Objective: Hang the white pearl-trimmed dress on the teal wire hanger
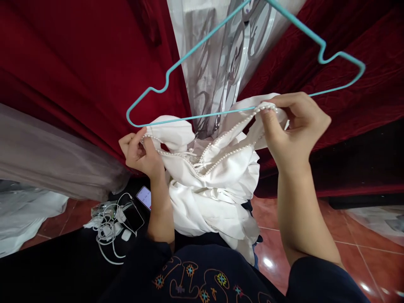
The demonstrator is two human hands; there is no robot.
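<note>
A white dress [214,214] with a pearl-beaded neckline lies bunched over my lap, its top stretched between both hands. My left hand [140,151] pinches the beaded edge at one shoulder, close to the lower left corner of a light-blue hanger [206,35]. At the other shoulder, my right hand [295,122] grips the beaded strap, with the hanger's bottom bar passing at its fingers. Whether the right fingers also hold that bar, I cannot tell. The hanger's top runs out of view, and its bar crosses above the dress's open neckline.
Dark red curtains [78,54] hang on both sides of a white sheer curtain [202,63] and an ornate white metal grille [243,54]. At lower left, a lit phone [144,198], a dark phone [134,216] and tangled white cables [105,231] lie on a black surface. Reddish floor tiles [271,248] show at right.
</note>
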